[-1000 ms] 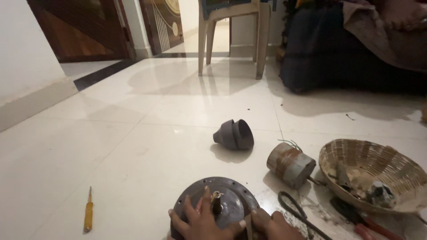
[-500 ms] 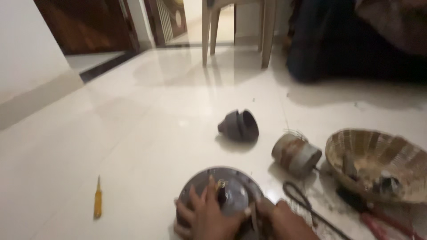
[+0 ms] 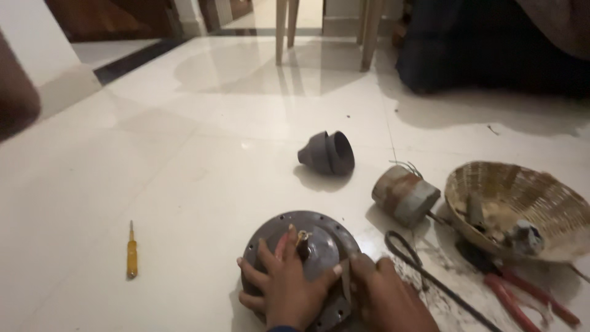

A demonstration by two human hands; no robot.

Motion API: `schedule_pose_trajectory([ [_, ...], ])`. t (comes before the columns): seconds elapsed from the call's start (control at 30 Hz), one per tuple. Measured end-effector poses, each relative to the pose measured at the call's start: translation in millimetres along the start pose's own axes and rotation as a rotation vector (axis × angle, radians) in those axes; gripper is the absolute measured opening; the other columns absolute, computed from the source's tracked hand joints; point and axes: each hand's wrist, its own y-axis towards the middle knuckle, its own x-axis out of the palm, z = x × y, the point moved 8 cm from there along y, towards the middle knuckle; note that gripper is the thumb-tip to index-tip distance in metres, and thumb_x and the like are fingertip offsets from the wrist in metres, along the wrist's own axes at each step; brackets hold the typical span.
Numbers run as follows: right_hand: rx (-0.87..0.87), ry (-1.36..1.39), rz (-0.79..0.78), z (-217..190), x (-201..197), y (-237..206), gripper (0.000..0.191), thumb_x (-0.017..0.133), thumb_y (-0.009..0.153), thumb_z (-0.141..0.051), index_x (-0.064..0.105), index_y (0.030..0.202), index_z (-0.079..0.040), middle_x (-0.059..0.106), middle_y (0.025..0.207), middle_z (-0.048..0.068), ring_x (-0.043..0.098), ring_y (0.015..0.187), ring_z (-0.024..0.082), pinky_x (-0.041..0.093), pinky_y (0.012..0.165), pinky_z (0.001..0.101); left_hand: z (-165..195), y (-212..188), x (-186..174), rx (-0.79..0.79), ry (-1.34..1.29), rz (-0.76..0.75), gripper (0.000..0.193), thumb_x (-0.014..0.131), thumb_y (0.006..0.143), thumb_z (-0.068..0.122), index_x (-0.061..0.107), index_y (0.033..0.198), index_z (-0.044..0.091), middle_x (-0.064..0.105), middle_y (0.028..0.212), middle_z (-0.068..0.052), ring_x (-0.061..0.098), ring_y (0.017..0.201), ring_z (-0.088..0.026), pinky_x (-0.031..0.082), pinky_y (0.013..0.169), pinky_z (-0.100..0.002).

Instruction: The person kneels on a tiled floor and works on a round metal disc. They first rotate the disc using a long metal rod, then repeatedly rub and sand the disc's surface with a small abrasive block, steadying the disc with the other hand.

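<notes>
— Pressing our left hand (image 3: 286, 286) flat on the round grey motor housing (image 3: 307, 246) on the floor?

— Yes; our right hand (image 3: 384, 295) pinches a thin tool at its rim. We should keep it steady.

A yellow-handled screwdriver (image 3: 131, 258) is lying on the glossy white floor (image 3: 184, 160); grey motor housing (image 3: 319, 246), tan woven basket (image 3: 522, 190), red-handled pliers (image 3: 522, 301).

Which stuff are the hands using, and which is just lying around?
In use: left hand and right hand on the round grey metal housing.
Lying about: yellow screwdriver, grey cone, rusty cylinder, basket, red pliers.
</notes>
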Motion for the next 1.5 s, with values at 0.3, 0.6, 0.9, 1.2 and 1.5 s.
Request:
schedule_pose_trajectory([
  [0.3, 0.055, 0.002, -0.019, 15, 9, 7, 0.033, 0.068, 0.086, -0.026, 0.066, 0.119, -0.021, 0.062, 0.098, 0.018, 0.066, 0.098, 0.04, 0.053, 0.088, 0.0485, 5, -4, -3, 0.026, -0.025, 0.106, 0.103, 0.08, 0.072, 0.066, 0.024, 0.157, 0.045, -0.003, 0.168, -0.01, -0.016, 0.153, -0.05, 0.003, 0.114, -0.079],
  [0.6, -0.158, 0.02, -0.048, -10, -19, 7, 0.031, 0.06, 0.087, -0.013, 0.062, 0.118, -0.011, 0.057, 0.097, 0.021, 0.063, 0.085, 0.04, 0.054, 0.078, 0.0482, 4, -10, -7, 0.051, -0.034, 0.128, 0.103, 0.082, 0.072, 0.062, 0.027, 0.157, 0.043, 0.0, 0.167, -0.013, -0.012, 0.15, -0.053, 0.006, 0.111, -0.081],
  [0.9, -0.083, 0.0, -0.138, -13, -14, -4, 0.05, 0.061, 0.089, -0.023, 0.058, 0.138, -0.019, 0.061, 0.094, 0.021, 0.066, 0.086, 0.039, 0.053, 0.081, 0.0479, 2, -5, -6, 0.124, -0.056, 0.159, 0.104, 0.082, 0.071, 0.061, 0.03, 0.159, 0.042, 0.003, 0.167, -0.014, -0.009, 0.15, -0.052, 0.007, 0.11, -0.08],
  [1.2, -0.077, -0.172, -0.138, -11, -18, 5, 0.042, 0.061, 0.094, -0.032, 0.062, 0.134, -0.019, 0.062, 0.106, 0.018, 0.067, 0.093, 0.04, 0.053, 0.083, 0.0479, 5, -11, -4, 0.062, -0.042, 0.218, 0.104, 0.083, 0.069, 0.063, 0.031, 0.157, 0.044, 0.007, 0.168, -0.013, -0.005, 0.149, -0.05, 0.013, 0.108, -0.081],
  [1.5, -0.116, -0.117, -0.341, -25, -24, -6, 0.074, 0.082, 0.076, -0.043, 0.055, 0.142, -0.022, 0.061, 0.104, 0.013, 0.066, 0.096, 0.028, 0.056, 0.084, 0.0397, 3, -10, -6, 0.052, -0.052, 0.155, 0.103, 0.082, 0.071, 0.065, 0.029, 0.157, 0.046, 0.003, 0.166, -0.011, -0.01, 0.151, -0.049, 0.01, 0.111, -0.08],
])
